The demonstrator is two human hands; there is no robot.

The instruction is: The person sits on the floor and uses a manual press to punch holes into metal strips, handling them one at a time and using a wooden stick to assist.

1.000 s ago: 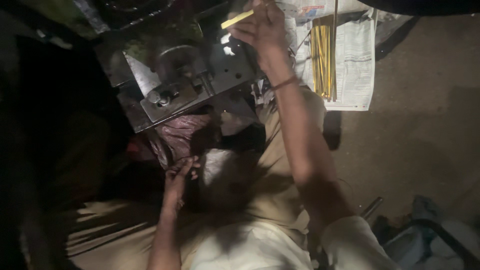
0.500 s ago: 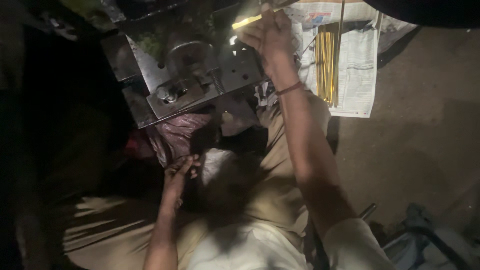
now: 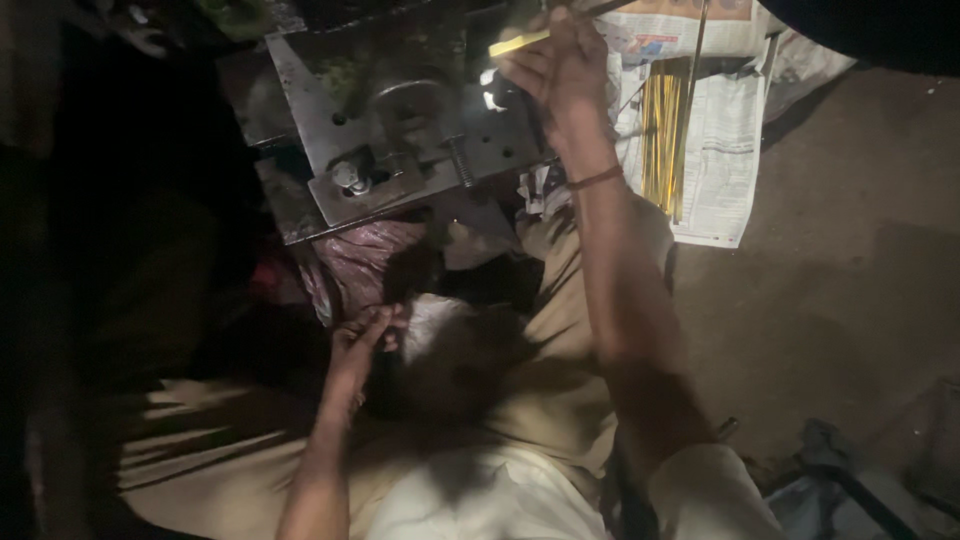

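Right hand: my right hand [image 3: 562,72] is raised at the far edge of the metal machine [image 3: 400,140], fingers pinched around a yellow stick [image 3: 518,42].
Yellow stick: thin, flat and bright yellow; its free end pokes out to the left of my fingers, lying almost level above the machine's back corner. The part inside my grip is hidden.
Left hand: my left hand [image 3: 358,350] rests low by my lap, fingers loosely curled against a pale wad of cloth [image 3: 428,322]; I cannot tell whether it grips the wad or just touches it.
Machine: grey steel plates, a rounded block in the middle, a bolt and a threaded screw on the near side.
Bundle of sticks: more yellow sticks [image 3: 662,135] lie side by side on a newspaper [image 3: 722,150] spread on the floor [image 3: 860,280], just right of my wrist.
Pink bag: a crumpled pinkish bag [image 3: 368,262] sits under the machine's near edge.
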